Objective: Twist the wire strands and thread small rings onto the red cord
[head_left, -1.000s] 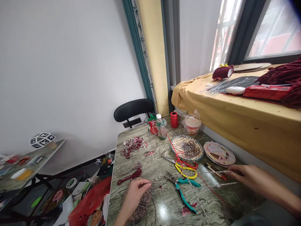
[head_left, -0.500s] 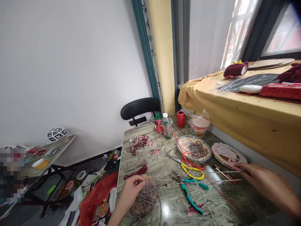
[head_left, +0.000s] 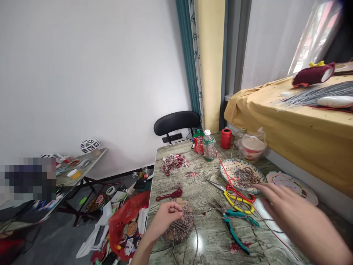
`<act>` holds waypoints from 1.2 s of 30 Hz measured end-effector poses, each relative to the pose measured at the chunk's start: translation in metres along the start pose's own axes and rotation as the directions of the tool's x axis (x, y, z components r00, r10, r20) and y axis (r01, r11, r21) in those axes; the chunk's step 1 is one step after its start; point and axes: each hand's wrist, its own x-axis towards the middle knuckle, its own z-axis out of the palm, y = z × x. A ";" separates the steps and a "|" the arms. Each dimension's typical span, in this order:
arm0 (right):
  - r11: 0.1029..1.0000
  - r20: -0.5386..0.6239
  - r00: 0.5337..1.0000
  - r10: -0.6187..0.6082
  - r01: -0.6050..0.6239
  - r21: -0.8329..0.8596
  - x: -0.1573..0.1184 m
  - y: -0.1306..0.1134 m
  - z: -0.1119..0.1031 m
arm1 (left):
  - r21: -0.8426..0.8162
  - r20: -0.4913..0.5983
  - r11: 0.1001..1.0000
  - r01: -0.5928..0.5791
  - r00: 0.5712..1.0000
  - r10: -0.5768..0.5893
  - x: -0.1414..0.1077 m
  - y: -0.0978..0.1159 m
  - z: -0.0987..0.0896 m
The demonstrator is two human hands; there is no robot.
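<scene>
The left hand [head_left: 165,217] pinches the top of a soft, light ball of twine [head_left: 180,224] lying on the table [head_left: 198,176], best gripped around its middle, while the open right hand [head_left: 278,200] hovers over the scissors [head_left: 237,197].

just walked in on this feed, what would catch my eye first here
Most striking is the left hand resting on a ball of speckled twine at the near edge of the cluttered green table. The right hand, blurred, reaches over the yellow scissors and teal pliers near a woven tray. A red thread spool stands at the far end.
</scene>
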 end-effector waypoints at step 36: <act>0.346 0.640 0.731 -0.236 -0.552 0.758 0.014 -0.107 0.056 | -0.727 -0.333 0.657 -0.199 0.939 -0.085 -0.005 0.023 0.064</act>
